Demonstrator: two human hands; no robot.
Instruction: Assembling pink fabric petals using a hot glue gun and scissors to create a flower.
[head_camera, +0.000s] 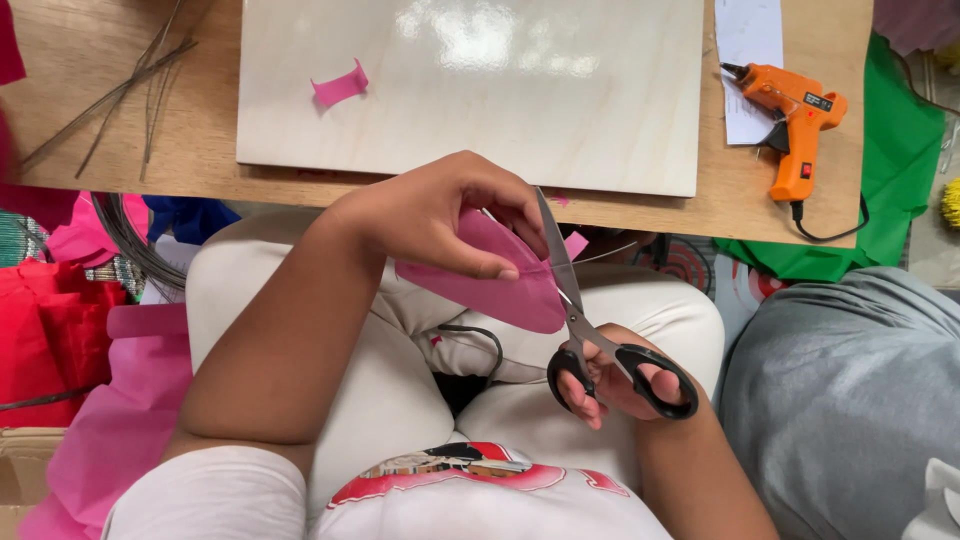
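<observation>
your left hand (440, 215) pinches the pink paper piece (490, 285) above your lap, fingers closed on its top edge. your right hand (620, 385) holds the black-handled scissors (590, 325), fingers through the loops, blades meeting the paper's right edge. orange glue gun (795, 120) lies on the surface (200, 150).

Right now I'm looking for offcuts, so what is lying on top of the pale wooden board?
Only a small curled pink paper scrap lies on the pale wooden board, near its left end. Anything beneath the board is covered and cannot be seen.

left hand (440, 215) pinching, right hand (615, 380) gripping
</observation>
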